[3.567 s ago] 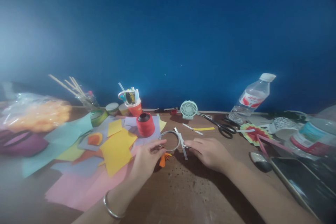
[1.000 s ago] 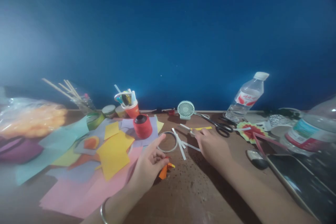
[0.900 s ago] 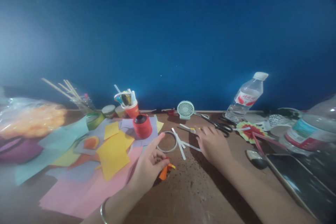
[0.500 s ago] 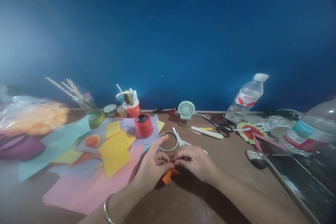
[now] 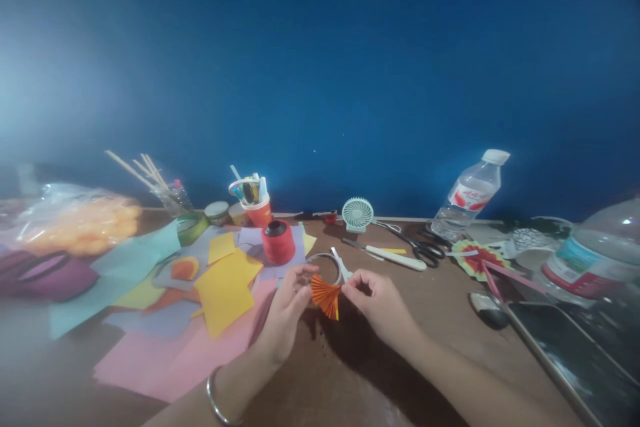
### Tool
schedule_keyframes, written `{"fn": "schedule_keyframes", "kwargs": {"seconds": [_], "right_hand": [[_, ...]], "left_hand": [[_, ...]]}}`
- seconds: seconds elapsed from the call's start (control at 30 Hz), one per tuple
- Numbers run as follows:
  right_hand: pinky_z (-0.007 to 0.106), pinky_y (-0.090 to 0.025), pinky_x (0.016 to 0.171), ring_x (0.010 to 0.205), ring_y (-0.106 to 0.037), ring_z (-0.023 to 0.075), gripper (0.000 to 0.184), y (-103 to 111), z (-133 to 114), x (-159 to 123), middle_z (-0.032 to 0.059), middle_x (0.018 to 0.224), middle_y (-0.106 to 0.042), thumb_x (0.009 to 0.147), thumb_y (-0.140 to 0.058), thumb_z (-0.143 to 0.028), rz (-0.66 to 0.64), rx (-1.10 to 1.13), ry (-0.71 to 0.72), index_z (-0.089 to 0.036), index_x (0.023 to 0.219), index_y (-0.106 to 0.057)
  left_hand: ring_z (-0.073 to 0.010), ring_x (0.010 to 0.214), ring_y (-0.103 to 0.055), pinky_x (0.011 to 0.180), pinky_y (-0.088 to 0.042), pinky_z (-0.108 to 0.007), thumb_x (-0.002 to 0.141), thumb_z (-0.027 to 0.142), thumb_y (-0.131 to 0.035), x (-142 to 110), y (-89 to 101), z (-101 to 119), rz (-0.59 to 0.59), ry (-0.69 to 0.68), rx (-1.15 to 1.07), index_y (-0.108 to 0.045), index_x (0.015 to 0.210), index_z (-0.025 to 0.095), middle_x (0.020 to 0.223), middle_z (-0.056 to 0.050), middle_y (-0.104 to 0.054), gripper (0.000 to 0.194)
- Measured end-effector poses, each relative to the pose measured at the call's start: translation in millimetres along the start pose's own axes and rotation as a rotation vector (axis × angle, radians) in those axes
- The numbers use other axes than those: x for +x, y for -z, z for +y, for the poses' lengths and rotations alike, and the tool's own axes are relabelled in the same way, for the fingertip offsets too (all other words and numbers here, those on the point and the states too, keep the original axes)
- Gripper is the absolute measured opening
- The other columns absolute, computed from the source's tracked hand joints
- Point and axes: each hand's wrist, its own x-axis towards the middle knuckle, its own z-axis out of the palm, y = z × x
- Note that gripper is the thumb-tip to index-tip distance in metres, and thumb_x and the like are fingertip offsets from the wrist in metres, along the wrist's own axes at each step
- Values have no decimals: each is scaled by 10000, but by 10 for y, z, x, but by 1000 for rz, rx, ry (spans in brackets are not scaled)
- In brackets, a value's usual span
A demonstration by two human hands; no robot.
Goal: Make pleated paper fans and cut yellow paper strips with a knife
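A small pleated orange paper fan (image 5: 326,296) is held up just above the brown table (image 5: 360,373) between both hands. My left hand (image 5: 287,310) pinches its left edge, and my right hand (image 5: 376,303) pinches its right edge. Behind the fan lies a ring of clear tape (image 5: 325,267) with white paper strips (image 5: 341,265) across it. A white-handled knife (image 5: 390,255) lies beyond my right hand.
Coloured paper sheets (image 5: 220,290) cover the left half, with a red thread spool (image 5: 277,241), a cup of pens (image 5: 255,203) and sticks (image 5: 145,173). A mini fan (image 5: 357,213), scissors (image 5: 415,247), water bottle (image 5: 470,193) and a paper pinwheel (image 5: 480,257) stand at the back right.
My right hand came back from the far strips to the orange paper. Both hands then lifted it off the table and spread it into a fan.
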Motion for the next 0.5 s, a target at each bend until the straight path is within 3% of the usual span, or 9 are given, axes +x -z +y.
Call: {"fn": "schedule_keyframes", "kwargs": {"seconds": [0.1,0.27,0.5], "right_hand": [[214,-323,507,524,-437,106,152,-39,-24,-34,-40,557,-505,759,-511,-245,11,4,30,-169,627,-521],[224,-348,524,525,-467,116,170,-75,-22,-60,-25,560,-541,778,-486,-242,-25,45,40,-169,632,-531],[254,-413,631,683,-566,159,89,-64,9,-60,-1,726,-625,748,-551,-235,-43,68,138,-185,811,-588]], "left_hand": [[-204,862,-586,734,-476,-305,663,274,-706,-19,-85,20,-139,41,-18,-496,1024,187,912,-43,-619,426],[-120,546,-567,518,-465,-238,639,175,-695,-30,-161,-18,-107,167,40,-466,865,181,658,39,-584,322],[-115,504,-544,469,-437,-231,703,197,-631,-11,-136,-40,-142,157,75,-527,839,139,623,21,-584,181]]}}
